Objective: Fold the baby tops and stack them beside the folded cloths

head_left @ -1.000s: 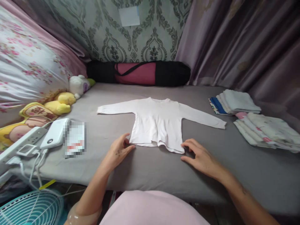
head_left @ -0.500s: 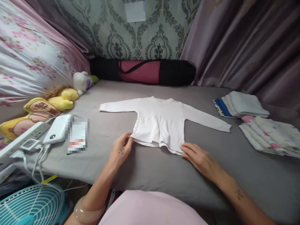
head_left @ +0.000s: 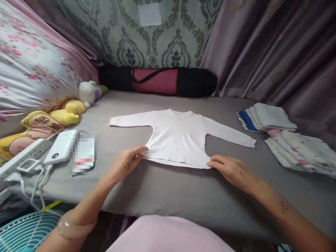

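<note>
A small white long-sleeved shirt (head_left: pixel 178 136) lies spread on the grey bed sheet (head_left: pixel 162 196), its neck toward the wall and both sleeves stretched out sideways. My left hand (head_left: pixel 130 161) pinches the left corner of its hem between thumb and fingers. At the opposite hem corner, my right hand (head_left: pixel 227 169) has its fingers closed on the cloth. Between the two hands the hem is drawn nearly straight, with a lower layer showing just below the upper one.
Two stacks of folded clothes (head_left: pixel 275 117) (head_left: pixel 301 150) lie at the right. On the left are a power strip (head_left: pixel 36 150), a white power bank (head_left: pixel 61 147), a blurred-out item (head_left: pixel 84 154) and plush toys (head_left: pixel 69 112). A long black-and-red bag (head_left: pixel 154 81) lies along the wall; a fan (head_left: pixel 28 231) stands lower left.
My hands have moved apart, pulling the hem corners outward. The folds in the lower part of the shirt have flattened, and the hem is straighter and wider.
</note>
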A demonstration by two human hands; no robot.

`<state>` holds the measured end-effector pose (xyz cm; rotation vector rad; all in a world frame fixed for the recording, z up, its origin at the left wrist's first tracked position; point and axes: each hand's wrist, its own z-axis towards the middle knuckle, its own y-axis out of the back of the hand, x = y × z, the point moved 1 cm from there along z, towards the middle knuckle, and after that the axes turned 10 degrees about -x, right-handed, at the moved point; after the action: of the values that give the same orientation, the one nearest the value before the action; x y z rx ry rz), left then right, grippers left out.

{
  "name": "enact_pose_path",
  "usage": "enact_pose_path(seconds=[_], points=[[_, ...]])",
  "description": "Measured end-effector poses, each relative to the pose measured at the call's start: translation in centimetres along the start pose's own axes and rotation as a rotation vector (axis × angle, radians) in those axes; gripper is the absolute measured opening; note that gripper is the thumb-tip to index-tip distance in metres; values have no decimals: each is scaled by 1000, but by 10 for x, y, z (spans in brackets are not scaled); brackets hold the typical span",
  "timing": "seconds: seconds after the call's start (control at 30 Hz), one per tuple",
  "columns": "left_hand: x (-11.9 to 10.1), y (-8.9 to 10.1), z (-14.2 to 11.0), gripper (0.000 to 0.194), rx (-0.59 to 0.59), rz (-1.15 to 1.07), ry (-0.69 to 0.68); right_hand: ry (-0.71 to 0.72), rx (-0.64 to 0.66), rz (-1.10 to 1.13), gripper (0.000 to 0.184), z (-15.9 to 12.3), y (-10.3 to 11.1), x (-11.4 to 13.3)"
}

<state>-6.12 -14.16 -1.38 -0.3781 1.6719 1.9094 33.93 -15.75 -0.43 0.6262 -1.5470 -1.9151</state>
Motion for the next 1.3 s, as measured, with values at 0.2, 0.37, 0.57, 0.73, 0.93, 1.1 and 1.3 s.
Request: enact_pose_path(seconds=[0.2,0.37,0.57,0.73,0.93,1.1,1.3], points=[[20,7,4,35,182,81,-134,-20,106,59,28,5,4,1],[27,13,5,35,246,62,-204,-86,179,218,25,8,4,2],[29,16,7,35,295,71,-190,-184,242,484,24,14,11,-2],[28,15,14,33,315,68,-196,-240,407,646,18,47,18,-19],[25,15,15,32,300,62,-216,-436,-36,527,36,133,-17,-48],[25,14,5,33,259,23,-162,-421,-128,346,47,176,-71,-51],[29,12,2,33,225,-25,-149,-313,-1,202,60,150,-87,-31]])
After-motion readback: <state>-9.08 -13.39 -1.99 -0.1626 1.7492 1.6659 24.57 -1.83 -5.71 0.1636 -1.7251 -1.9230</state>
